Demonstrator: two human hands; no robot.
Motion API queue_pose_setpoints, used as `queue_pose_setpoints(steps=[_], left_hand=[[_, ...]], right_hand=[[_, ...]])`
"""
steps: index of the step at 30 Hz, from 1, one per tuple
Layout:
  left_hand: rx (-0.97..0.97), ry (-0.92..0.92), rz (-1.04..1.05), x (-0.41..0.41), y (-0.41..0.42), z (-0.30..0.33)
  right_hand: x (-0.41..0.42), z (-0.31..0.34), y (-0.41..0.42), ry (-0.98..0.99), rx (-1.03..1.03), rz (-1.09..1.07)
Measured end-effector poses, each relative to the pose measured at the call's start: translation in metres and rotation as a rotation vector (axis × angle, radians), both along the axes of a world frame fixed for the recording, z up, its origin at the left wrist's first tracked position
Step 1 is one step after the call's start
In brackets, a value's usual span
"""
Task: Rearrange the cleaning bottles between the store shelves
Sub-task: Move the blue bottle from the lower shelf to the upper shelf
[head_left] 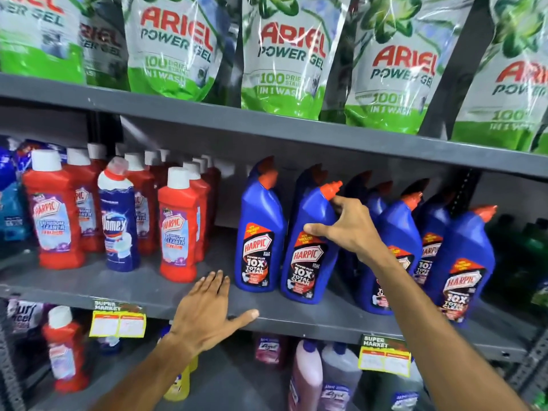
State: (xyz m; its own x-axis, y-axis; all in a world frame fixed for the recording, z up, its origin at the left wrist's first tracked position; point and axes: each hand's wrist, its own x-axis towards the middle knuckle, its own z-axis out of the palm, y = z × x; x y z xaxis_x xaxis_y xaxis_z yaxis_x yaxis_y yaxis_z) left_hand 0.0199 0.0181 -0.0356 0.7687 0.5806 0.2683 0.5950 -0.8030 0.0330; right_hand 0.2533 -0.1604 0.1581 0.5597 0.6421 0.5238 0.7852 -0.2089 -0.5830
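Observation:
Blue Harpic toilet cleaner bottles with red angled caps stand in rows on the grey middle shelf (pixel 148 289). My right hand (pixel 345 229) grips the neck and shoulder of the second blue Harpic bottle (pixel 308 262) from the left; it stands on the shelf. Another blue Harpic bottle (pixel 259 232) stands just left of it. My left hand (pixel 207 307) lies flat on the shelf's front edge, fingers spread, holding nothing. Red Harpic bathroom cleaner bottles (pixel 178 226) with white caps fill the shelf's left part, with one blue Domex bottle (pixel 120 221) among them.
Ariel Power Gel pouches (pixel 169 46) line the top shelf. More blue Harpic bottles (pixel 462 268) stand at the right. The lower shelf holds a red bottle (pixel 63 348), pink and grey Lizol bottles (pixel 305 378) and a yellow bottle. Yellow price tags (pixel 117 323) hang on the shelf edge.

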Motion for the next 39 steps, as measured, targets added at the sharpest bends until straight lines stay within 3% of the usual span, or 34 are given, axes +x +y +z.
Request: queue_pose_setpoints(steps=[9,15,19,39], left_hand=[[0.043,-0.001,0.015,0.002,0.004,-0.006],[0.031,-0.011,0.025,0.002,0.003,-0.006],[0.038,-0.012,0.026,0.002,0.004,-0.007],[-0.035,0.028,0.022,0.001,0.001,-0.001]], right_hand=[[0.012,-0.038,0.012,0.162,0.107,0.118],[0.013,-0.117,-0.007,0.465,0.137,0.164],[0.011,-0.156,-0.012,0.55,0.082,0.171],[0.02,-0.168,-0.015,0.586,0.152,0.114]])
